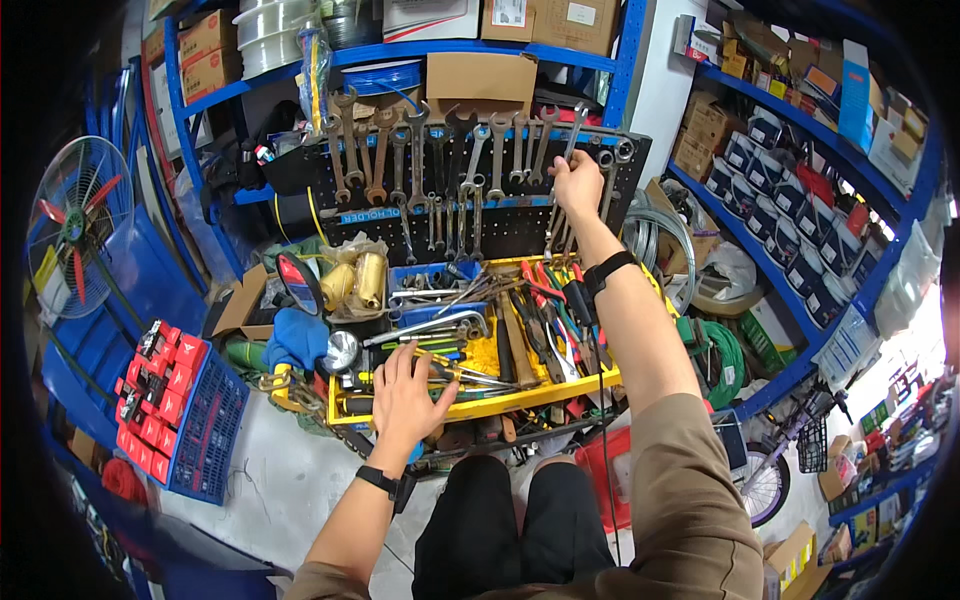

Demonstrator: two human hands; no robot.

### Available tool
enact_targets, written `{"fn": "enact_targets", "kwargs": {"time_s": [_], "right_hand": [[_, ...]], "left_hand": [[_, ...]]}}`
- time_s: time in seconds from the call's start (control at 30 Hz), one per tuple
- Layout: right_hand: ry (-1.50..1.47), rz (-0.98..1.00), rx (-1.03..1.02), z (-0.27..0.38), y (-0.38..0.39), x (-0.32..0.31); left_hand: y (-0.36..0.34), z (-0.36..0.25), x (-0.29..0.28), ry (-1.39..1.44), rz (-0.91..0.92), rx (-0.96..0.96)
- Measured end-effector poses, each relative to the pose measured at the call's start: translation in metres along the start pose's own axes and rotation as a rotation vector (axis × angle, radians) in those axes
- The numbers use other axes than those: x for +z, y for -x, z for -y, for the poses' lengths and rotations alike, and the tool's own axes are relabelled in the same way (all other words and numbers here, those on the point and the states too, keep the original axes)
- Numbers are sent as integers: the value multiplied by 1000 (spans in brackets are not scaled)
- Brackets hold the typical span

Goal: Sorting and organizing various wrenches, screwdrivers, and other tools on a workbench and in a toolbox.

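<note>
The person's right hand [578, 185] is raised to the right part of a black perforated metal tool board [510, 245], its fingers closed around the shaft of a long silver open-ended wrench [577, 125]. The wrench stands nearly upright, its head above the hand and tilted slightly right; whether it touches the board cannot be told. To its left hangs a row of grey and rust-brown steel wrenches [400, 165] of differing lengths.

The left hand [405, 393] is at the front left of a shallow yellow tool tray [490, 406], palm down, fingers spread wide and gripping nothing. Just beyond its fingertips lies a bent silver metal bar [430, 328]. Behind that bar, a blue plastic bin [415, 317] holds small metal parts.

Near the middle of the tray lies a hammer with a wooden handle [517, 345], and pliers with red handles [540, 282] lie to its right. A bright blue cloth-like item [297, 340] sits beside the tray's left end.
</note>
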State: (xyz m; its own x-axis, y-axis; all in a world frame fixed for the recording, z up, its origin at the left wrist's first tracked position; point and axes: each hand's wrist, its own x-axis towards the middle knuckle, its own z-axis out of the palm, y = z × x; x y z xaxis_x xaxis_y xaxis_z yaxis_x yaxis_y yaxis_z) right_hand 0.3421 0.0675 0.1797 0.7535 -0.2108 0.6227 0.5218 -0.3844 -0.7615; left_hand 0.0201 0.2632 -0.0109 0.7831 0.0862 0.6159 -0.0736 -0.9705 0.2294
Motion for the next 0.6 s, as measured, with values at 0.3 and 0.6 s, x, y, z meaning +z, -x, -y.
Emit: {"fn": "enact_targets", "kwargs": {"time_s": [0.3, 0.6], "right_hand": [[142, -101, -114, -21, -7, 24], [239, -175, -359, -45, -11, 40]], "left_hand": [[-2, 0, -1, 1, 44, -30], [-7, -4, 1, -4, 72, -29]]}}
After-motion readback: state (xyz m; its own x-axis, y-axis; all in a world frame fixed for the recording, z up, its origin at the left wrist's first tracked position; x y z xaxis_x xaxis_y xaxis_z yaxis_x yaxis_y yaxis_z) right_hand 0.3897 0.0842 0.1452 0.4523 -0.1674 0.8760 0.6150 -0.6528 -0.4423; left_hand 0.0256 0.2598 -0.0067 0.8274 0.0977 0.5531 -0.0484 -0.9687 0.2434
